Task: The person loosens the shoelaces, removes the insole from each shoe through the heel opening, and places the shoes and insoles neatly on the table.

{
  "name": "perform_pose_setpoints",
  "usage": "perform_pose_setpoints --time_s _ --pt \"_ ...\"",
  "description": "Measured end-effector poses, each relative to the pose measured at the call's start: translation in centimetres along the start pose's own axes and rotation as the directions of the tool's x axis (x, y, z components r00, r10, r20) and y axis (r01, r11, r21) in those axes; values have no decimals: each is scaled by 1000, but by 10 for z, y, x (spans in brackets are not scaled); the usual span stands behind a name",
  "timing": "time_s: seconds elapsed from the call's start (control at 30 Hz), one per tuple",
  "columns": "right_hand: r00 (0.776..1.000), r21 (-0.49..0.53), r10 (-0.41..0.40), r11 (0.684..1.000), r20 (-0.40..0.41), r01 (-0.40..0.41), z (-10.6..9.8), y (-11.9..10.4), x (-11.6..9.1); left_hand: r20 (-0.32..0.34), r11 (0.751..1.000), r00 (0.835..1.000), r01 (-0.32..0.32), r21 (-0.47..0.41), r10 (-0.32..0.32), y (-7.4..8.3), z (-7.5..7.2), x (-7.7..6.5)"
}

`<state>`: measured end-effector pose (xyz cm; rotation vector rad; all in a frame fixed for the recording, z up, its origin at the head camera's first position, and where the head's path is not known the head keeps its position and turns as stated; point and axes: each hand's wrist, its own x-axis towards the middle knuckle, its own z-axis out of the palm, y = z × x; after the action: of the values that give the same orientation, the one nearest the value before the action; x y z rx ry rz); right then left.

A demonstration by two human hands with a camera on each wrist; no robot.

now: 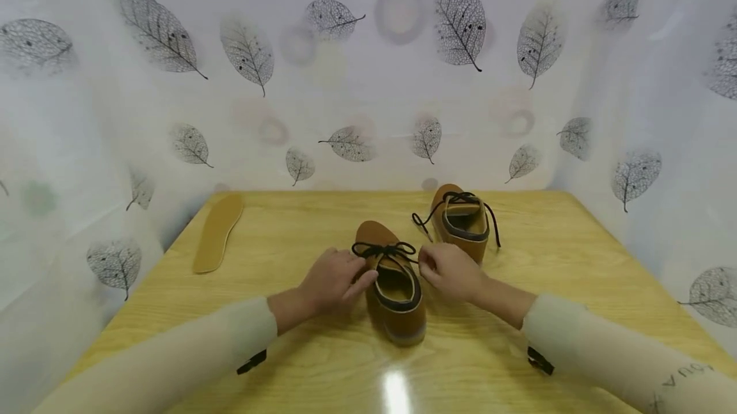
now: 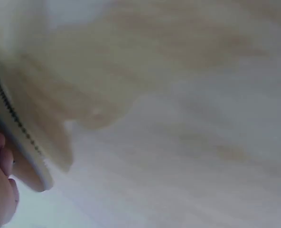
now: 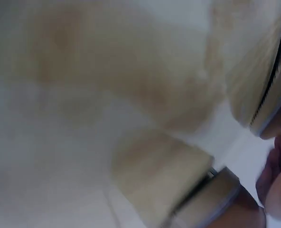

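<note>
Head view: two brown shoes, one insole, two hands. Near shoe (image 1: 407, 323) sits upright mid-surface between the hands, toe to the far left, its black lace (image 1: 386, 250) tied in one bow. Left hand (image 1: 331, 279) at the shoe's left side, thumb stretched out along it; can't tell if its fingers grip anything. Right hand (image 1: 455, 273) at the right side, fingers curled, pinching a lace end. Far shoe (image 1: 475, 249) stands upright beyond the right hand, second lace (image 1: 460, 197) with loose ends down both sides. Tan insole (image 1: 219, 235) lies flat at far left, well apart from both shoes. Surface (image 1: 311, 369) is one yellow wood-grain top, glare spot at the near edge. White sheeting (image 1: 368, 94) printed with dark leaves and pale rings walls the left, right and far sides. Two pale sleeves, a black strap by each wrist. Left wrist view: one hand, fingers bent against one shoe, both at the left edge; stitched sole visible, surface pale and glossy with reflections. Right wrist view: two shoes on the right, one hand by the farther-right one, surface blurred and reflecting both.
</note>
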<state>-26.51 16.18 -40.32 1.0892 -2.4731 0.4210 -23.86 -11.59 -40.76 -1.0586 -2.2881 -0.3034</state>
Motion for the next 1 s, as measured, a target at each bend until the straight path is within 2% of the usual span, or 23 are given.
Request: perform_pose_setpoints --time_s 0.07,0.1,0.17,0.23,0.33,0.4,0.53,0.7,0.87,1.0 --pt "995 -129 2 992 -100 -15 -4 3 3 18 999 999 49 -8 -49 2 -1 6" --pt "989 -228 1 973 -149 -36 -6 6 5 23 997 997 73 -12 -73 3 -2 10" --pt "976 -408 13 907 -219 -104 -14 11 7 18 994 994 108 -30 -107 6 -2 15" --pt "973 -503 99 842 -209 -194 -24 16 10 -13 991 992 124 -51 -125 6 -1 17" --pt "959 -527 256 802 -122 -281 -38 22 13 -55 988 989 133 -75 -138 6 0 17" --pt "952 -518 294 804 -79 -291 -43 27 12 -66 989 989 129 -69 -134 6 0 17" --pt "953 -499 296 818 -59 -285 -46 40 0 -52 994 993 101 -31 -103 7 2 13" --pt "949 -477 293 821 -116 -312 -49 62 -21 -35 999 999 32 35 -31 6 3 6" --pt "940 -453 265 826 -214 -336 -52 88 -39 -9 995 999 -32 91 32 -3 2 -2" --pt "922 -457 312 802 -229 -385 -58 111 -45 26 993 999 -50 108 47 -12 -1 -7"
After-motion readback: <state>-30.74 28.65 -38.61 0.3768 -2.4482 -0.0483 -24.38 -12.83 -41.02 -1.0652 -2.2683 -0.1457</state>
